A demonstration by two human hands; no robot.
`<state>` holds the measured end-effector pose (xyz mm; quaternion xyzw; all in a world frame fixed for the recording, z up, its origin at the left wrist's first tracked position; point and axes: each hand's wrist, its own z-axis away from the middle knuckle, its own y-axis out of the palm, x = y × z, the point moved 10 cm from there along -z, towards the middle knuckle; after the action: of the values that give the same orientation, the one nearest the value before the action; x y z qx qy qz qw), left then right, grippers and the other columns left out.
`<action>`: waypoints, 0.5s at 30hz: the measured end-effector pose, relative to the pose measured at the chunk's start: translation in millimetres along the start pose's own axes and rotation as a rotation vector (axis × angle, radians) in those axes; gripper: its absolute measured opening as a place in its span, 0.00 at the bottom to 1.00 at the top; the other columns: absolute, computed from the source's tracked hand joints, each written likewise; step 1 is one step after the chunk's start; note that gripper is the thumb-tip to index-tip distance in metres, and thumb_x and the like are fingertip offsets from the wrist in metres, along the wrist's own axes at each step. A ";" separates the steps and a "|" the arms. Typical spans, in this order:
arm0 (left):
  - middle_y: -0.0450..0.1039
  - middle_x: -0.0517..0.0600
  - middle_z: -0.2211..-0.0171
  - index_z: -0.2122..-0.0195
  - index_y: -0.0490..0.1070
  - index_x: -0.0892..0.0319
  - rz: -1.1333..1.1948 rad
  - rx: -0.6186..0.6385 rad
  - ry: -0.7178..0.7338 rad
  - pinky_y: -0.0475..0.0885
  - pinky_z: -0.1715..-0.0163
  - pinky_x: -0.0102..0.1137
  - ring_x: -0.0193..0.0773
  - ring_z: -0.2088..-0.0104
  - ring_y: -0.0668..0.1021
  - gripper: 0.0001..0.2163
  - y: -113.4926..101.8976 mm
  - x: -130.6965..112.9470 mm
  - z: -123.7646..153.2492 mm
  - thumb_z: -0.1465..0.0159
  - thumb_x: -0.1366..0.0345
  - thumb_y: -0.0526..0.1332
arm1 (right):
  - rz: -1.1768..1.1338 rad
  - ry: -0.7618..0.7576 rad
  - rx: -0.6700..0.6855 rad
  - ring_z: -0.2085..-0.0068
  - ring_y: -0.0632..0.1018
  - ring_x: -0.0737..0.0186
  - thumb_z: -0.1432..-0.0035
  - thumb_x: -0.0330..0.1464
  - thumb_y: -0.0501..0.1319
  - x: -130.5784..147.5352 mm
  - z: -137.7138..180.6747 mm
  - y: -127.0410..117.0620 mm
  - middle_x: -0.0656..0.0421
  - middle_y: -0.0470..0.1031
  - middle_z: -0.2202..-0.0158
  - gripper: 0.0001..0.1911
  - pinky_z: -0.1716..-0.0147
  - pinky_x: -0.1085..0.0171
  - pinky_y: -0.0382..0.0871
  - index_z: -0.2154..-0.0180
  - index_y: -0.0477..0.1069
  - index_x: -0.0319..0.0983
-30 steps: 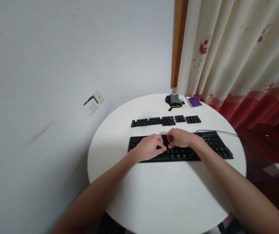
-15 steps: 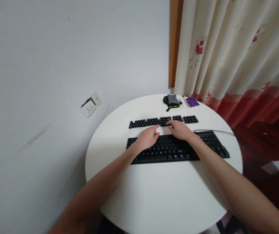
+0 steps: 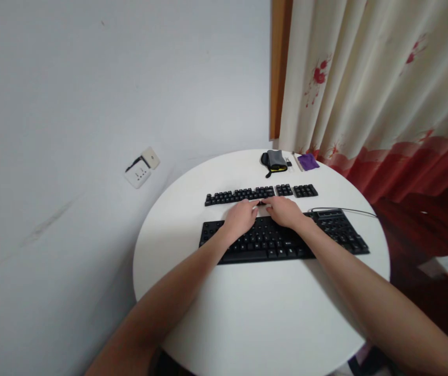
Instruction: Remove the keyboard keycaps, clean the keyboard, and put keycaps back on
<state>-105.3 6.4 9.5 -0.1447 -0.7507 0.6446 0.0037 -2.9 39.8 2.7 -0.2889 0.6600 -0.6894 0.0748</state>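
A black computer keyboard [image 3: 247,256] lies flat on the round white table [image 3: 271,308]. Beyond it, loose black keycaps [image 3: 227,197] are laid out in a long block, with two smaller blocks of keycaps to its right. My left hand [image 3: 240,216] and my right hand [image 3: 284,210] are over the keyboard's far edge, their index fingertips almost meeting. Between those fingertips shows a small black keycap [image 3: 262,202], just on the near side of the long block. Both thumbs are bent in beneath. My hands hide some of the keyboard's upper middle keys.
A grey and black pouch [image 3: 277,160], a small black item [image 3: 289,163] and a purple cloth [image 3: 308,162] lie at the table's far side. The keyboard's cable [image 3: 349,210] runs off to the right. A wall with a socket [image 3: 138,174] stands left; a curtain [image 3: 349,78] hangs right.
My hands have come closer together, the left one moving right. My right index finger has drawn back from the long keycap block, and a keycap now shows between both index fingertips.
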 end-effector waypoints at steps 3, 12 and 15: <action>0.75 0.54 0.55 0.52 0.78 0.56 0.009 -0.065 0.049 0.72 0.52 0.35 0.43 0.54 0.77 0.12 -10.4 -2.8 1.1 0.31 0.64 0.57 | -0.008 0.013 -0.026 0.51 0.78 0.50 0.37 0.33 0.57 0.5 1.2 -6.5 0.51 0.80 0.54 0.14 0.54 0.58 0.68 0.53 0.79 0.44; 0.80 0.52 0.65 0.64 0.81 0.56 0.051 -0.080 0.064 0.73 0.55 0.37 0.45 0.58 0.78 0.07 -9.4 -3.4 -0.6 0.35 0.67 0.62 | -0.037 0.001 -0.050 0.53 0.78 0.54 0.43 0.30 0.64 1.4 3.2 -9.8 0.54 0.81 0.58 0.06 0.53 0.62 0.67 0.64 0.80 0.42; 0.80 0.52 0.64 0.63 0.81 0.56 0.072 -0.101 0.047 0.73 0.55 0.37 0.45 0.58 0.78 0.06 -19.5 -4.7 1.8 0.35 0.66 0.63 | -0.060 -0.015 -0.060 0.56 0.79 0.55 0.42 0.30 0.63 -0.5 2.6 -15.2 0.54 0.81 0.59 0.09 0.55 0.63 0.68 0.60 0.79 0.41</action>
<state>-105.3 1.1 29.0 -0.1864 -0.7763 0.6021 -0.0092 3.0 39.6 17.0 -0.3159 0.6707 -0.6692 0.0502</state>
